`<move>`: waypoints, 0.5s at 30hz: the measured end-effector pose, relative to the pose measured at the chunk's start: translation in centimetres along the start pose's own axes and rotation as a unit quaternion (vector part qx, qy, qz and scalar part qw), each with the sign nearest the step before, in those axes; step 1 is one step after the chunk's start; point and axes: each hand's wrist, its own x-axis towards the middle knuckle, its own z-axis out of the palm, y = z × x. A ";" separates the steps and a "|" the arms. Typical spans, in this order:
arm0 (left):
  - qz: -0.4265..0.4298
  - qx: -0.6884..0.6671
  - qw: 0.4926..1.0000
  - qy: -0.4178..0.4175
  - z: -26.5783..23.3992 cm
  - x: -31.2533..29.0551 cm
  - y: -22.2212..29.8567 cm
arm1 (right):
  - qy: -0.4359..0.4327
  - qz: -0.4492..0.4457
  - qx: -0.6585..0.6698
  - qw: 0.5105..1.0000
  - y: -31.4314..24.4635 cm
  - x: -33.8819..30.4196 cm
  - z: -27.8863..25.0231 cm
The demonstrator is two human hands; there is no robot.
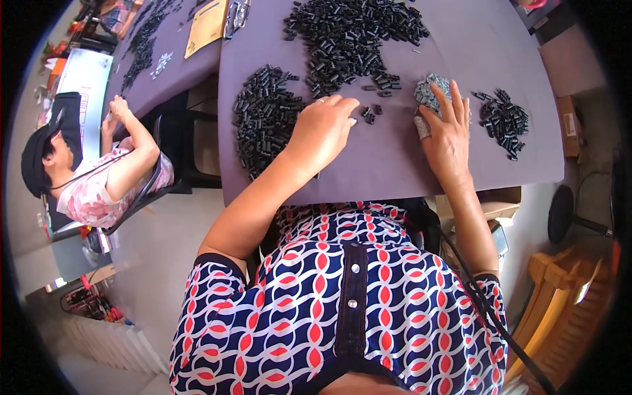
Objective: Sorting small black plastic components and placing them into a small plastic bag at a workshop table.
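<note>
My left hand (322,131) is over the table edge of a heap of small black cylindrical parts (263,122). Its fingers are bent and pressed together; whatever they hold, if anything, is hidden. Just right of its fingertips lie a few loose black parts (370,116). Spread fingers of my right hand (449,128) reach over a small pile of tiny grey metal pieces (429,92), touching or just above it. A grey patch (421,127) shows by that thumb; I cannot tell whether it is a wrapping or more pieces.
A large black heap (355,46) covers the far middle of the grey table (395,171). A smaller black pile (503,122) lies right. Another person (99,158) sits left at a second table holding a yellow envelope (206,26). A wooden chair (559,296) stands lower right.
</note>
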 end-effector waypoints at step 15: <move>0.026 0.066 0.997 -0.042 1.7 2.9 0.2 | 0.027 0.000 -0.007 1.000 -0.7 2.2 1.6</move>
